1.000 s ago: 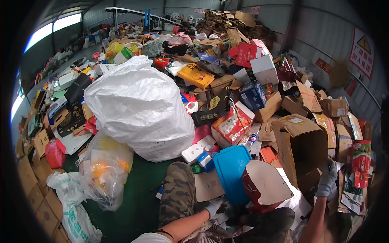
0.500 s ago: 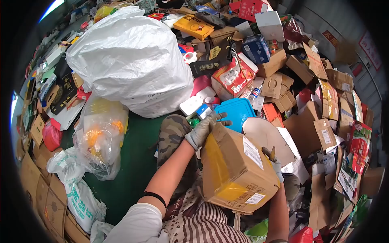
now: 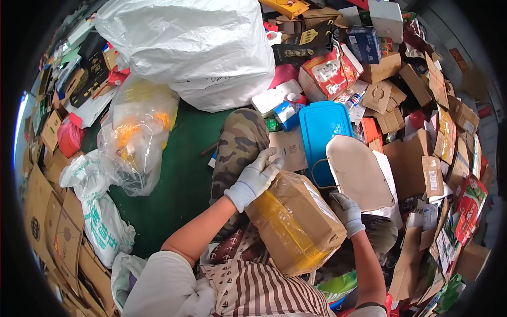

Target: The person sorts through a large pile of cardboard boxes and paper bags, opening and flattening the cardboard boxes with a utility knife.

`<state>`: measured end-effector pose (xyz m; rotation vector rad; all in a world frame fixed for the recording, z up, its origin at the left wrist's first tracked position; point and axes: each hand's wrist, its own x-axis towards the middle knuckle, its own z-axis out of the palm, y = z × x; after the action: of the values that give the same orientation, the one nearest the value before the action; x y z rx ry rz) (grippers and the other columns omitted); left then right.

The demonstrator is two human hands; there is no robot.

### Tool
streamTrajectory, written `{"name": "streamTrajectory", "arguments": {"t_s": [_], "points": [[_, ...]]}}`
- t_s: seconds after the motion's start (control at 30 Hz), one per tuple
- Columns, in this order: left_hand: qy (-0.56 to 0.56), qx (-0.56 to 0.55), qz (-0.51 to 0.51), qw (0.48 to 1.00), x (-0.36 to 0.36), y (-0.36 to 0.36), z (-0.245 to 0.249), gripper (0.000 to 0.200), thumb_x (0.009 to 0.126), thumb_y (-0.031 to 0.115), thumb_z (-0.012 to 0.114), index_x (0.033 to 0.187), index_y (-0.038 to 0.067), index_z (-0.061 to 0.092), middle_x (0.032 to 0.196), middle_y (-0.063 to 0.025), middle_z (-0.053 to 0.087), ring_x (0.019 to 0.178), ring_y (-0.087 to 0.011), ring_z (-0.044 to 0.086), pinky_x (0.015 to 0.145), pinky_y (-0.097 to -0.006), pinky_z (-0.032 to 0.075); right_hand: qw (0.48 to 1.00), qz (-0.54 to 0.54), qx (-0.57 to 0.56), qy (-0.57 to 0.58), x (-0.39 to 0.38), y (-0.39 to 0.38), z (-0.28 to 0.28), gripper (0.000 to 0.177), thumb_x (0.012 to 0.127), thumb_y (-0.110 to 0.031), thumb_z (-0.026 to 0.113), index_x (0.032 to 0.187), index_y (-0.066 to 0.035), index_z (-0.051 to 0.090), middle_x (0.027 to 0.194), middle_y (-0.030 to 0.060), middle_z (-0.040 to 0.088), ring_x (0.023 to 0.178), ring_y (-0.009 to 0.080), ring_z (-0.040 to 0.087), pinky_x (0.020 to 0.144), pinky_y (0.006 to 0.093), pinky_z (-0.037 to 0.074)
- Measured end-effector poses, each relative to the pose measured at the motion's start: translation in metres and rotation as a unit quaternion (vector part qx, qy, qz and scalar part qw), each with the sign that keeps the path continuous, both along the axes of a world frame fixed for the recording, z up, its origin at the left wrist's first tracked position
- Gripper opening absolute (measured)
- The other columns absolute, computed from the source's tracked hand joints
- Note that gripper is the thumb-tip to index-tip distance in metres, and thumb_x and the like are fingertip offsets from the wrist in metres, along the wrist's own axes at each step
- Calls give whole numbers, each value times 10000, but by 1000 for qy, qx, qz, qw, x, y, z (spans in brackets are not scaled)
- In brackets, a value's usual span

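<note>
A cardboard box (image 3: 288,211) with yellow and clear tape and a white label sits tilted in my lap. My left hand (image 3: 257,178), in a pale work glove, grips its upper left edge, thumb and fingers at the corner. On the other side, my gloved right hand (image 3: 347,211) has its fingers curled close against the box's right side. Its fingertips look dark, and what it holds is hard to make out. Just beyond the box lie a blue plastic lid (image 3: 327,129) and a beige rounded board (image 3: 359,171) with a cord.
A large white sack (image 3: 195,58) stands at the front left. Nearer lie a clear plastic bag (image 3: 138,142) and a white printed bag (image 3: 100,216). Heaped cartons surround me, among them a red box (image 3: 327,74) and flattened cardboard (image 3: 58,227). Green floor (image 3: 174,174) shows left of my knee.
The view has tipped downward, and the box sits lower and more turned in my lap. A small pointed thing seen at my right hand earlier no longer shows clearly.
</note>
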<state>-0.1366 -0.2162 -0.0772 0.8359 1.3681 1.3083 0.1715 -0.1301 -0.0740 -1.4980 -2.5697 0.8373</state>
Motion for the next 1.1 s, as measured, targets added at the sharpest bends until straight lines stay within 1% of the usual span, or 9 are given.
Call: {"name": "streamTrajectory", "arguments": {"t_s": [0.07,0.2,0.27,0.47,0.7,0.73,0.87,0.93,1.1], "points": [[100,11,17,995,-4,-22,12,454,950,201,498,1330,-13,373,1197,-87,516,1055,-110,498,940,-266,390,997,-48,-19,50,10,3,-6,272,807,-143,614,1075,-105,637,1058,89,639,951,302,609,811,360,489],[-193,0,-24,981,-23,-42,21,537,931,333,500,1355,36,357,1266,-96,477,1159,-149,455,998,-291,345,976,20,78,-201,4,11,12,370,857,-153,514,1224,-115,533,1236,130,546,1000,316,595,827,384,494],[-282,46,-85,955,-25,-40,17,588,913,387,512,1367,53,345,1298,-97,462,1203,-178,433,1038,-330,307,942,-121,158,-269,-5,33,32,424,866,-158,489,1289,-131,468,1377,128,424,1107,370,528,853,420,483],[-288,128,-57,947,32,-23,47,646,881,483,540,1317,24,417,1285,-98,491,1190,-182,458,1033,-334,325,935,-169,310,27,-8,12,86,301,922,-104,464,1198,-18,546,1321,189,462,1123,331,532,952,351,421],[-429,106,45,896,41,58,57,481,921,491,460,997,33,585,788,-64,623,715,-172,620,691,-295,524,769,-263,-129,568,-30,-52,60,275,961,-91,456,1204,27,509,1120,75,586,993,116,540,861,270,447],[-422,141,30,895,40,75,75,499,932,485,439,1007,13,580,679,-53,602,659,-163,609,641,-283,510,699,-285,-157,637,-35,-51,48,279,957,-79,458,1215,21,496,1125,67,579,992,115,537,852,266,450],[-163,284,-192,925,54,97,94,579,933,483,449,1017,-71,594,516,-27,524,556,-103,560,519,-241,439,848,-229,25,476,-40,-57,-13,368,930,-62,474,1290,-1,423,1137,54,561,985,122,526,838,259,453],[-135,203,-290,925,63,66,89,530,903,436,540,1020,-75,619,561,-25,565,551,-60,538,504,-202,416,770,-291,-101,559,-35,-82,-22,390,930,-82,482,1304,4,410,1180,67,549,1019,134,534,861,270,457],[53,384,-246,888,76,29,84,539,918,480,486,1066,-18,628,711,-34,613,680,-93,582,657,-249,466,781,-280,-88,551,-21,-106,-8,433,935,-135,495,1333,0,386,1243,86,528,1109,156,523,927,293,441]]}}
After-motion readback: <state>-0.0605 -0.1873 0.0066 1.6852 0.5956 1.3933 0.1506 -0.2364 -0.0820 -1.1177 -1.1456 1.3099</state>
